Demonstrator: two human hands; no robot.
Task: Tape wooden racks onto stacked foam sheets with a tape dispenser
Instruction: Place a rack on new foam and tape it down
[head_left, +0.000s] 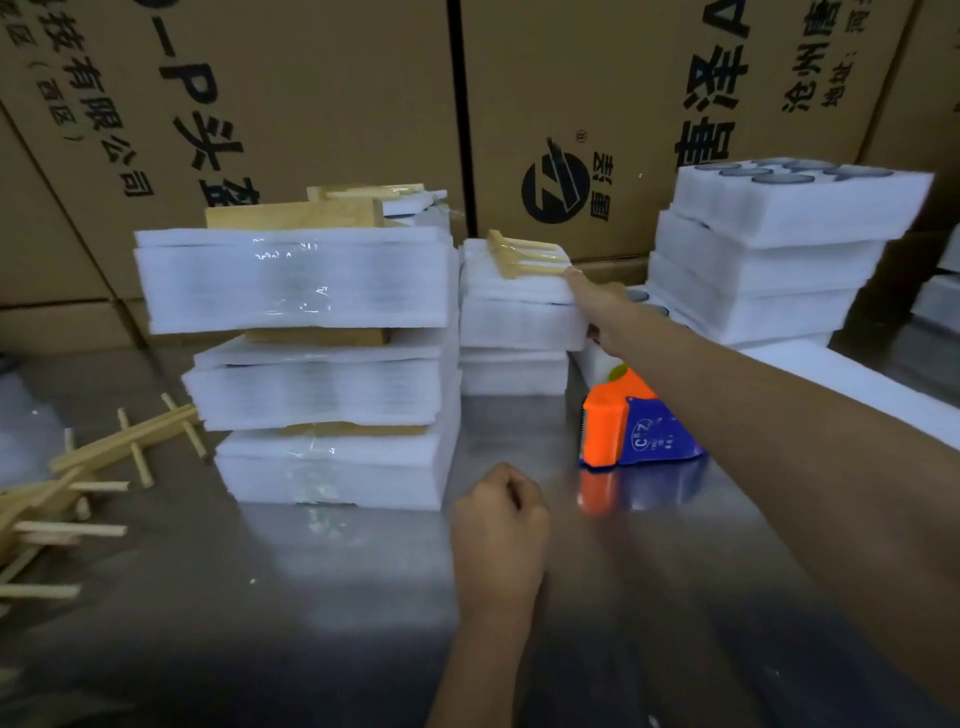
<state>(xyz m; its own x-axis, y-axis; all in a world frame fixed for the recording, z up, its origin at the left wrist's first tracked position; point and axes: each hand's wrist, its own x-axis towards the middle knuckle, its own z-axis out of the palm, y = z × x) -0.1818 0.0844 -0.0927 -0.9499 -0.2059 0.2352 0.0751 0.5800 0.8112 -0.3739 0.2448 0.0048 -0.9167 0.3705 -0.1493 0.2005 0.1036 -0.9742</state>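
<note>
White foam stack (519, 312), with a rack (524, 255) on top, is touched by the right hand (597, 301) with straight fingers. The left hand (498, 525) is clenched, empty. The dispenser (631, 431) stands unused nearby. If pushed, the untaped rack may slide off.

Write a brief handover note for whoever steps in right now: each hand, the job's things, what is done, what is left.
Left hand: curled, holding nothing, above the steel table.
Right hand: touching the small white foam stack bearing a pale wooden rack.
Orange-and-blue tape dispenser: on the table, unheld.
Done: three taped foam bundles stacked at left.
Left: taping this rack; loose wooden racks remain far left.
</note>
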